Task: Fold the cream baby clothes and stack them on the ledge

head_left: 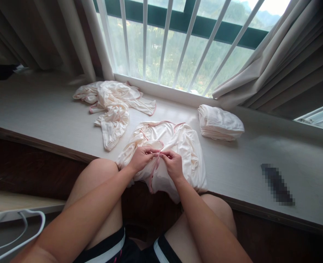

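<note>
A cream garment with pink piping, which looks like a pajama top, lies spread on the window ledge before me, its lower part hanging over the front edge. My left hand pinches the pink-trimmed front edge near the middle of the garment. Fingertips almost touching it, my right hand pinches the same trim from the other side. Whatever small part sits between the fingertips is hidden. Both hands are closed.
A crumpled cream garment with pink trim lies at the back left of the ledge. To the right sits a folded white cloth bundle. A pixelated dark object rests farther right. Curtains flank the barred window.
</note>
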{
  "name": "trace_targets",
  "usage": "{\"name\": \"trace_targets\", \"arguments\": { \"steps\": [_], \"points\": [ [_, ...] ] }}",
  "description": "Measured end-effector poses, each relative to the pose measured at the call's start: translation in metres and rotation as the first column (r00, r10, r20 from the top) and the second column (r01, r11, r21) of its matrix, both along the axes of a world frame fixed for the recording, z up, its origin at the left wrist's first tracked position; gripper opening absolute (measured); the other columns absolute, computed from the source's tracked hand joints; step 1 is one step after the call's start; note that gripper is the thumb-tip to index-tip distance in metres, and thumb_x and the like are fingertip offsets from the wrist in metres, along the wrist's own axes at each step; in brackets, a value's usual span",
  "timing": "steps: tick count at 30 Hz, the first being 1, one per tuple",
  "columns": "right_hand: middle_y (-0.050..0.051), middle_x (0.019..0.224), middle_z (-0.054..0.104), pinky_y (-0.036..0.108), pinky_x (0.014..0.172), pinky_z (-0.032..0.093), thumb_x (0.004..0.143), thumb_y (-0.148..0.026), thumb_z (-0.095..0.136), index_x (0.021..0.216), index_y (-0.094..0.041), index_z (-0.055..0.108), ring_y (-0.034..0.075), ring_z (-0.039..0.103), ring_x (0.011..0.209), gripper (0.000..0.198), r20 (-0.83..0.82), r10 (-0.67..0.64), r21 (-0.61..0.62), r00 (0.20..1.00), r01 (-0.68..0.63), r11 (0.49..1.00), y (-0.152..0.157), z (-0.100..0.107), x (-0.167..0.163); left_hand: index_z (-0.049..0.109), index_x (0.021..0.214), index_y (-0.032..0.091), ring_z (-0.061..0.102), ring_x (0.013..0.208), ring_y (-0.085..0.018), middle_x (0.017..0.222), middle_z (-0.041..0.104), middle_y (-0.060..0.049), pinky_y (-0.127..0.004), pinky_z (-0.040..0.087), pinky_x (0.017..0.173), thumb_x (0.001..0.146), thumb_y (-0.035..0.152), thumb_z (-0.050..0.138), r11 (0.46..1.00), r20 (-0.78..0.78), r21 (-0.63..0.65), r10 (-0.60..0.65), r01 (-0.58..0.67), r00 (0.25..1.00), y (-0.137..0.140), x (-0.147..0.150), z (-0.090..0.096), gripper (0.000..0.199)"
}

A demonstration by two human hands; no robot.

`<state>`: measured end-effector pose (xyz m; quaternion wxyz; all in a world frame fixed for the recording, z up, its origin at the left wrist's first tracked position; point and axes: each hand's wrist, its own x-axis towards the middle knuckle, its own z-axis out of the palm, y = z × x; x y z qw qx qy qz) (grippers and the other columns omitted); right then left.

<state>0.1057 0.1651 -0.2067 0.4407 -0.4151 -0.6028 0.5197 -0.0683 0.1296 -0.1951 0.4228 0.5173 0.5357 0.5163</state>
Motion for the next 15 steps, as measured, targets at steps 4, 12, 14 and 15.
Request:
{"name": "trace_targets", "arguments": {
  "steps": [4, 12, 14, 15],
  "points": [
    [0.004, 0.087, 0.076, 0.031, 0.077, 0.051, 0.08, -0.04, 0.076, 0.086, -0.021, 0.078, 0.02, 0.067, 0.082, 0.021, -0.002, -0.001, -0.003, 1.0, 0.001, 1.0, 0.0011, -0.0005, -0.0029, 0.082, 0.101, 0.015, 0.062, 0.07, -0.015, 0.087, 0.077, -0.008, -0.024, 0.047, 0.063, 0.079, 0.042, 0.082, 1.0, -0.018, -0.025, 0.002, -0.002, 1.0, -0.0006, -0.0011, 0.0017, 0.035],
    [0.004, 0.086, 0.076, 0.032, 0.078, 0.051, 0.08, -0.037, 0.076, 0.084, -0.02, 0.077, 0.02, 0.066, 0.08, 0.018, 0.001, -0.001, 0.018, 1.0, 0.001, 1.0, 0.0002, 0.0006, -0.0019, 0.082, 0.101, 0.015, 0.061, 0.067, -0.013, 0.084, 0.076, -0.007, -0.023, 0.047, 0.062, 0.079, 0.038, 0.081, 0.999, -0.075, -0.031, -0.009, 0.007, 0.997, -0.0041, -0.001, 0.0074, 0.032],
    [0.004, 0.086, 0.075, 0.032, 0.078, 0.051, 0.08, -0.037, 0.075, 0.083, -0.021, 0.077, 0.02, 0.066, 0.08, 0.017, 0.005, 0.006, 0.02, 1.0, -0.006, 1.0, -0.0002, 0.0005, -0.0021, 0.082, 0.102, 0.016, 0.061, 0.068, -0.013, 0.085, 0.076, -0.006, -0.023, 0.047, 0.063, 0.079, 0.038, 0.081, 0.999, -0.09, -0.031, -0.021, 0.019, 0.996, -0.0042, -0.0014, 0.0072, 0.032],
    [0.004, 0.085, 0.075, 0.031, 0.077, 0.05, 0.08, -0.037, 0.075, 0.082, -0.021, 0.077, 0.02, 0.065, 0.079, 0.017, 0.008, 0.009, 0.024, 1.0, -0.009, 1.0, -0.0003, 0.0002, -0.0023, 0.082, 0.102, 0.017, 0.061, 0.068, -0.013, 0.086, 0.076, -0.006, -0.023, 0.047, 0.063, 0.079, 0.039, 0.081, 0.999, -0.098, -0.026, -0.029, 0.027, 0.995, -0.0042, -0.0015, 0.0067, 0.032]
  ]
}}
